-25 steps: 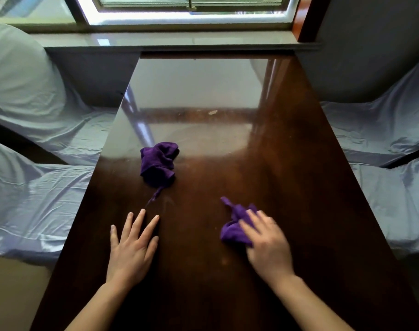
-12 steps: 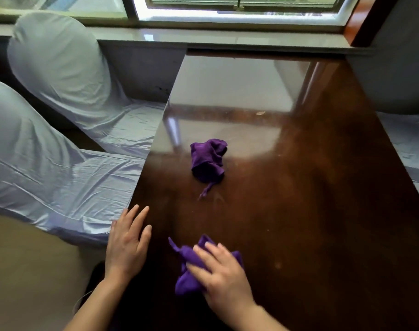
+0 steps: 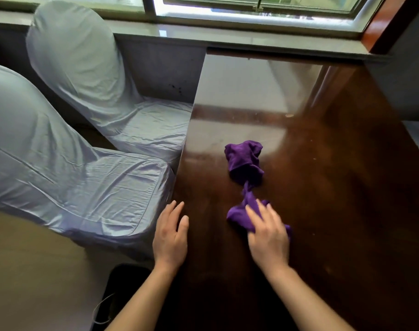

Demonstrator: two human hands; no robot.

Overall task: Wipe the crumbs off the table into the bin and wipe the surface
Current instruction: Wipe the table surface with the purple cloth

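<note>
My right hand (image 3: pixel 267 236) presses flat on a crumpled purple cloth (image 3: pixel 239 212) on the dark glossy table (image 3: pixel 335 211). The cloth's far tip touches a second bunched purple cloth (image 3: pixel 244 161) lying loose further up the table. My left hand (image 3: pixel 170 237) rests open at the table's left edge, fingers pointing away, holding nothing. A pale crumb (image 3: pixel 289 115) lies further up the table, and tiny specks dot the right side. Below my left wrist, a black bin-like container (image 3: pixel 122 290) sits on the floor, mostly hidden by my arm and the table.
Two chairs in pale satin covers, one (image 3: pixel 84 177) near and one (image 3: pixel 89 75) far, stand close along the table's left side. A window sill (image 3: pixel 227 37) runs across the far end. Another covered seat (image 3: pixel 418 132) shows at the right edge.
The view has swung left. My right hand slid its cloth leftward, then away from me up to the loose cloth. My left hand moved from the tabletop to the left edge.
</note>
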